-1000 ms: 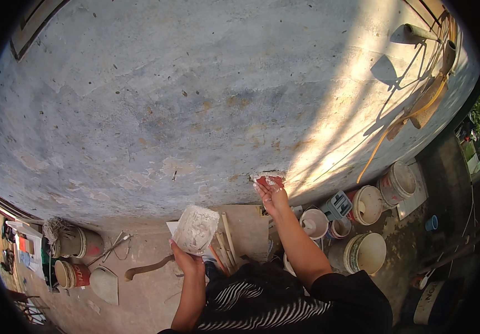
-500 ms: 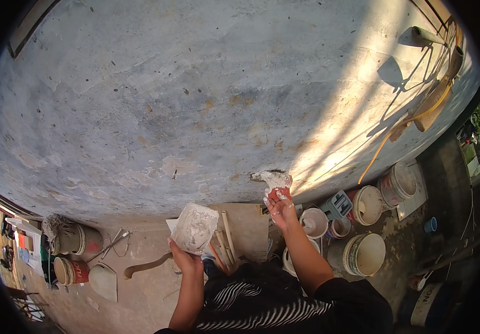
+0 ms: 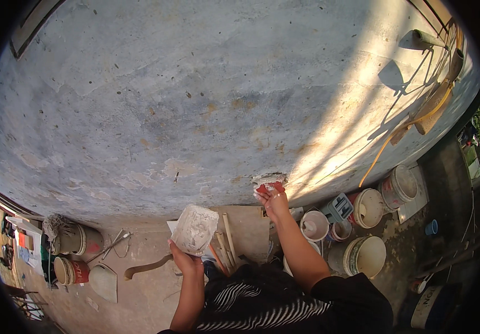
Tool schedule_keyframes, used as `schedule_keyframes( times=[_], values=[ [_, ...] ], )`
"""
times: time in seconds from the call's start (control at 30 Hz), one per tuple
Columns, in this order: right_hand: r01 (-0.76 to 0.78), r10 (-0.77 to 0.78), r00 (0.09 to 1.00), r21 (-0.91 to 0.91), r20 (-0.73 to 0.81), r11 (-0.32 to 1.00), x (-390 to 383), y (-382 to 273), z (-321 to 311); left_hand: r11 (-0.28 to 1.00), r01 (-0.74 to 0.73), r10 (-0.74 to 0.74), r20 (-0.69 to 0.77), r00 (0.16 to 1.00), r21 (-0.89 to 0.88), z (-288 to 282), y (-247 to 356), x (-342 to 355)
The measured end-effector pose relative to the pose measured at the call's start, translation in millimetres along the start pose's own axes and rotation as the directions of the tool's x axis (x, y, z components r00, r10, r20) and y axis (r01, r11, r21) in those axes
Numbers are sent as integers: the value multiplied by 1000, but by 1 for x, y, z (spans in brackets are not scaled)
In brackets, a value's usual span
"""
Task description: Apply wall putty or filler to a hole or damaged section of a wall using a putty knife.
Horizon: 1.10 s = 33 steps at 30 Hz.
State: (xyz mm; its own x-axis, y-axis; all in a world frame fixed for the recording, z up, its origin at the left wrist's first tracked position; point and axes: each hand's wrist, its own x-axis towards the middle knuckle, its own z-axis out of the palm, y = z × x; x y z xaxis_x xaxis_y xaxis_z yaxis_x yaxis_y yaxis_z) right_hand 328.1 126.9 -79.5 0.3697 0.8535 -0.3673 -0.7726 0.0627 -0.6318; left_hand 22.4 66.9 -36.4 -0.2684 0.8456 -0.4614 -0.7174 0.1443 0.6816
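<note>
The right hand (image 3: 276,206) works low on the wall (image 3: 112,122), near its lower edge, where a broken patch (image 3: 261,179) shows pale and rough beside a sunlit strip (image 3: 323,147). Its thumb and fingers pinch a red scraper (image 3: 271,188), whose blade appears to meet the patch; the exact line of contact is too small to make out. White smears show on the fingertips. The left hand (image 3: 187,259) is closed around the near left corner of a tray (image 3: 202,209), thumb along the side and the other fingers hidden beneath. Pale paste (image 3: 196,227) coats the inside of the tray, which hangs over the floor (image 3: 145,298), apart from the wall.

To do this well, the blade should probably lie nearly flat and be pressed firmly, so that the paste is driven to the back of the hollow rather than bridging its mouth. Strokes that run out past the patch's edges onto sound wall would feather the join; lifting off abruptly could drag the filling out. Small loads would likely stay on the blade better than a heaped one. The tray would serve best level and closer under the patch, where it could catch drips. The near bucket (image 3: 340,258) on the floor, to the right, calls for some care with the feet.
</note>
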Motion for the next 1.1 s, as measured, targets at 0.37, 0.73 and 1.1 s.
schedule_keyframes(
  times=[0.37,0.73,1.1],
  values=[
    [-29,28,999,52,35,998,-2,-19,23,1000,7,-7,7,1000,21,-3,-2,-4],
    [-56,41,984,84,171,995,-41,-47,-6,999,41,-42,28,999,14,-8,-6,-5],
    [-175,180,981,-67,76,982,0,5,-30,1000,11,-11,51,999,-6,-14,-1,-9]
  ],
)
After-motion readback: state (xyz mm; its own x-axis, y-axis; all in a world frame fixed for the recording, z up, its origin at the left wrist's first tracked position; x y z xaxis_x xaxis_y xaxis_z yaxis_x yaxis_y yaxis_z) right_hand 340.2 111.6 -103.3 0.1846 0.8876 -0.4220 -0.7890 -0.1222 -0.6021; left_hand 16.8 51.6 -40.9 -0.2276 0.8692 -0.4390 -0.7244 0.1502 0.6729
